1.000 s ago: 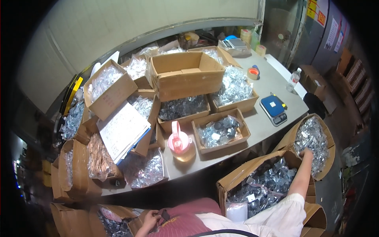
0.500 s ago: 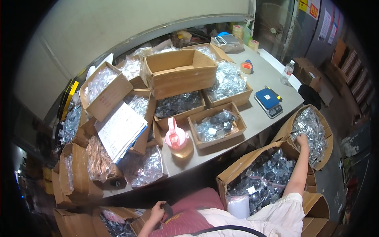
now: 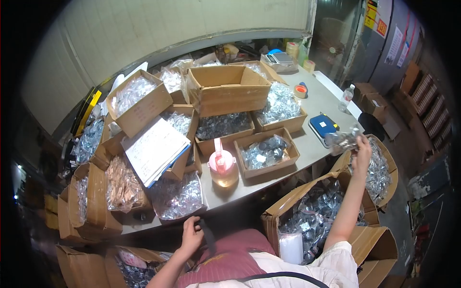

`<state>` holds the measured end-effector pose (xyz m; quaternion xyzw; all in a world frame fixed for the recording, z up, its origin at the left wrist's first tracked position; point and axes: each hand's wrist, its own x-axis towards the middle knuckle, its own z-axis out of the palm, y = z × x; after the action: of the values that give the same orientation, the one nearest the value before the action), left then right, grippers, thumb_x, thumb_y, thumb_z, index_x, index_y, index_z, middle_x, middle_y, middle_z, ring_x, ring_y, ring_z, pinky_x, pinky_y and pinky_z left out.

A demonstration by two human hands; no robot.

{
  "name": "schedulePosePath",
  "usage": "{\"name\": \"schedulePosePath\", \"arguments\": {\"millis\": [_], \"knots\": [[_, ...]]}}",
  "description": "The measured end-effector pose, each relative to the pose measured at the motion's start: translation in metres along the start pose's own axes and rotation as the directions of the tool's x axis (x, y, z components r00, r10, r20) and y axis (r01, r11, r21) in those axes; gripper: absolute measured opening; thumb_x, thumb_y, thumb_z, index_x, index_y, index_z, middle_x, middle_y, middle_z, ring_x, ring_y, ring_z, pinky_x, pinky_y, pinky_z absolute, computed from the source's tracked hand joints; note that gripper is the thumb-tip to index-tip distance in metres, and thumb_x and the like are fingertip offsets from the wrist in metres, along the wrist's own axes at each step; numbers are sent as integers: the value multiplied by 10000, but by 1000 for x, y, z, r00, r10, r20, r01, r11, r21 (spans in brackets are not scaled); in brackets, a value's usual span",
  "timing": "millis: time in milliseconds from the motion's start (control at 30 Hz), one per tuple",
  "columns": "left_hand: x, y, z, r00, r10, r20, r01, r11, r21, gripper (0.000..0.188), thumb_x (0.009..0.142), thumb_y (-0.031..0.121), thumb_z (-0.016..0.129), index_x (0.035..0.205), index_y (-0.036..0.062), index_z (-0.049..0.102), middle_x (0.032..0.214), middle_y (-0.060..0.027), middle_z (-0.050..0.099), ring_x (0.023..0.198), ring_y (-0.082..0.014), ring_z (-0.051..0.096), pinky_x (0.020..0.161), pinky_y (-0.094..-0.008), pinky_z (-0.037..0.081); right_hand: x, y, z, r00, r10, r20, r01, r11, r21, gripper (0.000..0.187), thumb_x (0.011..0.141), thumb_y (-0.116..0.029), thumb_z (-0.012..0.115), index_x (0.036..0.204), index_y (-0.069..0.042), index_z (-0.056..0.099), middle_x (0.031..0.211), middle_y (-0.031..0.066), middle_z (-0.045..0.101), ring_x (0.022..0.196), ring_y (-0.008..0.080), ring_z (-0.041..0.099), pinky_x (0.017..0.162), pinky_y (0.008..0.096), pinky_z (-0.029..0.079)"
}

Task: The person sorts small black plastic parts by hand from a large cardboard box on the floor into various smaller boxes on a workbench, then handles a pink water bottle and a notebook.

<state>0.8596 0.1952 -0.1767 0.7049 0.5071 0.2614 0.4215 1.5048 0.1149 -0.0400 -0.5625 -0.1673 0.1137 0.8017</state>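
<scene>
My right hand is closed on a clear plastic bag of small metallic parts, held up at the table's right edge, in front of the blue scale. Behind and below it is the box of silvery bagged parts. My left hand, low in front of my body, has its fingers closed round a dark flat strip that hangs down over my lap. What the strip is made of does not show. Between my arms, on the right, a large carton of dark bagged parts stands below the table's edge.
On the grey table stand a pink-lidded drink bottle, a small box of bagged parts, an empty-looking carton and a stack of papers. Farther back are tape and a water bottle.
My right hand has risen out of the silvery box, bringing up the bag of parts. My left hand has moved up slightly with the dark strip. The view has shifted a little.
</scene>
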Motion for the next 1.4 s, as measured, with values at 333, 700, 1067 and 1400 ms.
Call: {"name": "schedulePosePath", "arguments": {"millis": [333, 700, 1067, 1400], "knots": [[31, 168, 16, 896, 213, 389, 149, 682, -716, 728, 896, 124, 735, 1482, -22, 329, 1441, -175, 450, 1361, -281, 483, 1130, -413, 411, -208, -25, 164, 718, 257, 647, -397, 915, 77, 199, 926, -106, 672, 1077, 12, 621, 876, 28, 666, 658, 68, 632, 540, 173, 491], [27, 179, 9, 964, 137, 228, 89, 642, -761, 326, 932, 61, 666, 1242, 5, 584, 1108, -70, 680, 941, -132, 642, 800, -280, 513, -256, -31, 166, 280, 314, 907, -455, 876, -163, 498, 821, 49, 743, 1272, 28, 534, 1042, 86, 647, 860, 157, 670, 713, 291, 579], [-47, 46, 34, 972, -149, 184, 152, 988, -4, 430, 908, 198, 716, 1280, 21, 592, 1235, -161, 578, 1086, -230, 652, 876, -331, 554, -158, 83, 176, 458, -141, 878, 765, 565, -309, 369, 832, -118, 703, 1178, -7, 637, 1067, 191, 690, 962, 355, 671, 880, 404, 521], [-221, -40, -20, 926, -291, 242, 377, 753, -539, 522, 977, 454, 628, 1182, -21, 698, 1128, -145, 731, 1073, -220, 658, 945, -363, 504, -353, 32, 261, -726, 509, 463, 533, 841, -89, 407, 922, -198, 699, 1255, 20, 614, 1093, 146, 709, 971, 220, 688, 838, 341, 539]]}}
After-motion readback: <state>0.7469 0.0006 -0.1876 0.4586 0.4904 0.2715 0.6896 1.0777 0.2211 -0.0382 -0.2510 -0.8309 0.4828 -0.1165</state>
